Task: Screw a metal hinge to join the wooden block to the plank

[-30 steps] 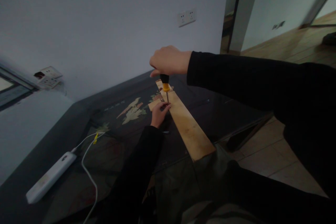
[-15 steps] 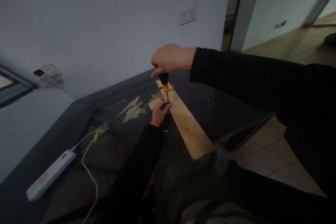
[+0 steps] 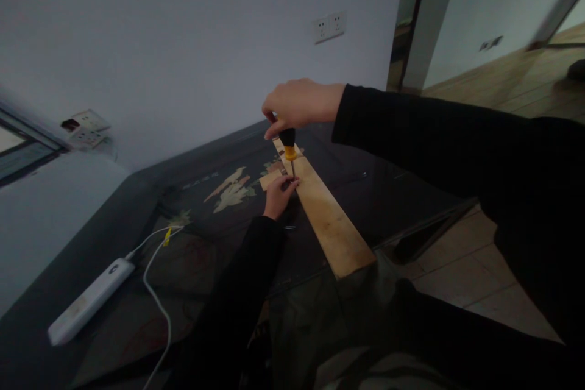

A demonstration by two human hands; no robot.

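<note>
My right hand (image 3: 299,103) is wrapped around the handle of a black and yellow screwdriver (image 3: 289,147), held upright with its shaft pointing down. Its tip meets the left edge of a long wooden board (image 3: 336,222), close to the fingers of my left hand (image 3: 280,192). Those fingers are pinched together around the tip; whether they grip a screw or the shaft is too small to make out. A small flat piece of wood (image 3: 269,180) lies beside the board, partly behind my left hand.
The dark table (image 3: 256,250) carries an inlaid bird-and-leaf picture (image 3: 233,192). Small metal pieces (image 3: 289,228) lie near my left wrist. A white power strip (image 3: 91,301) with a pale cable (image 3: 159,308) rests at the left. Behind the table stands a wall with sockets (image 3: 329,27).
Both hands and the screwdriver stay in nearly the same place on the board. The right hand's grip has turned slightly on the handle, and the whole view has shifted a little.
</note>
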